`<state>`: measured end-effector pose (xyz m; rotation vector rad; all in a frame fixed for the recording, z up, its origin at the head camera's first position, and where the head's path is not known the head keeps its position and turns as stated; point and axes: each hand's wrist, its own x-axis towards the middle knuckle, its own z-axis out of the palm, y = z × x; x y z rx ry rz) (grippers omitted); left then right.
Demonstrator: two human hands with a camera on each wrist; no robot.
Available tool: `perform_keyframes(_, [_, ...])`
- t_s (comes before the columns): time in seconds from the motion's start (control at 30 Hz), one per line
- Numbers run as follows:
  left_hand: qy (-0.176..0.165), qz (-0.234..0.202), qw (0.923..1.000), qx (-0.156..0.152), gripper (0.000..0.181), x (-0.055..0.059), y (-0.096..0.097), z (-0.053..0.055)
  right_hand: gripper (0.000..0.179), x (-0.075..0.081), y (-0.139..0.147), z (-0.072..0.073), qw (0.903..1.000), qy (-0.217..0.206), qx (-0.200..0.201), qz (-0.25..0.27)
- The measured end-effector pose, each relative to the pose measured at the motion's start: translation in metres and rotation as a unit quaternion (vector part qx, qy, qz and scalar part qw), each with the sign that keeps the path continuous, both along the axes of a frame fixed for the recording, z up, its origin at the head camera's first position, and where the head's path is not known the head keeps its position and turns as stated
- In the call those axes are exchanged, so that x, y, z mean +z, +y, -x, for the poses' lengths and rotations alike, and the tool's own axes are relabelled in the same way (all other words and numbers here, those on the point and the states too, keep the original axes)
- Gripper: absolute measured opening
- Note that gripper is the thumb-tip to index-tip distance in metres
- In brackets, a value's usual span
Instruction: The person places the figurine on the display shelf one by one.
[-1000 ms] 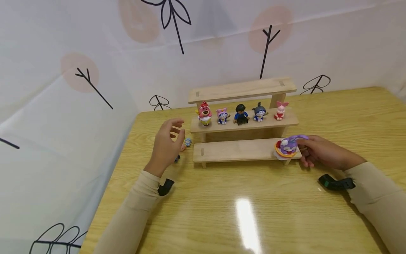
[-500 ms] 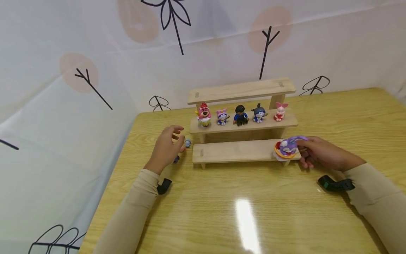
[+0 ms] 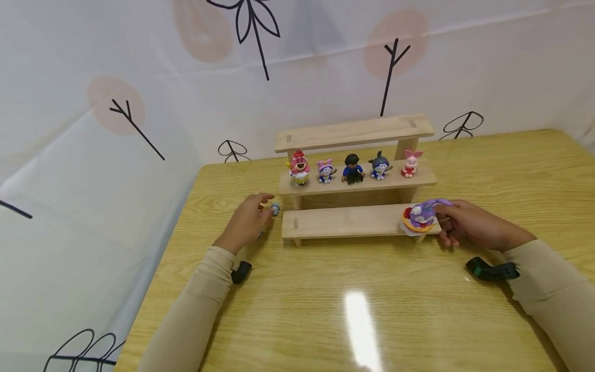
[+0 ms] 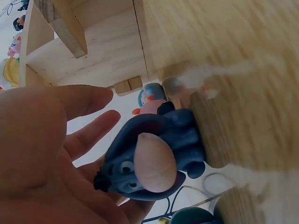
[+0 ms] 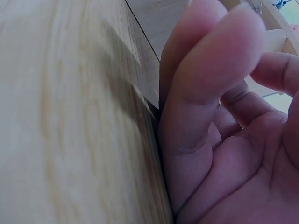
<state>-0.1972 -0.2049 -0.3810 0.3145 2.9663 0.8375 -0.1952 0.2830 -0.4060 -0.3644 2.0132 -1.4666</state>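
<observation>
My left hand [image 3: 246, 222] reaches down beside the left end of the wooden shelf, thumb and fingers spread apart. In the left wrist view a dark blue donkey figurine [image 4: 156, 161] with a pale pink snout lies between thumb and fingers, overlapping the fingers behind it. A small figurine in a blue hat [image 3: 276, 209] is just past the fingertips. My right hand [image 3: 483, 222] pinches a purple rabbit figurine [image 3: 423, 214] by its long ear at the right end of the lowest step. Its colourful round base is visible in the head view; the right wrist view shows only curled fingers.
The three-step wooden shelf [image 3: 344, 222] stands near the wall cloth. Its middle step carries a pink bear figurine [image 3: 299, 168], a piglet figurine [image 3: 409, 164] and several others. Part of a green figure [image 4: 191, 215] shows low in the left wrist view.
My left hand has lowered toward the small figurines on the table left of the shelf, covering some of them from the head view. The right hand and rabbit figurine have stayed nearly still.
</observation>
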Motion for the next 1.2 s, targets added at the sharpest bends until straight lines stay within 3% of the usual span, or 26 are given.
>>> perform_keyframes(0.6, [-0.003,0.067,0.9961,-0.057,0.048,-0.0026,-0.0015,0.0031,0.043,0.0025,0.0004,0.0003,1.0000,0.000,0.002,0.007])
perform_keyframes(1.2, [0.027,0.105,0.9930,-0.048,0.037,-0.0077,0.0002,0.0011,0.043,0.0008,0.0000,-0.0002,1.0000,-0.003,0.004,0.007])
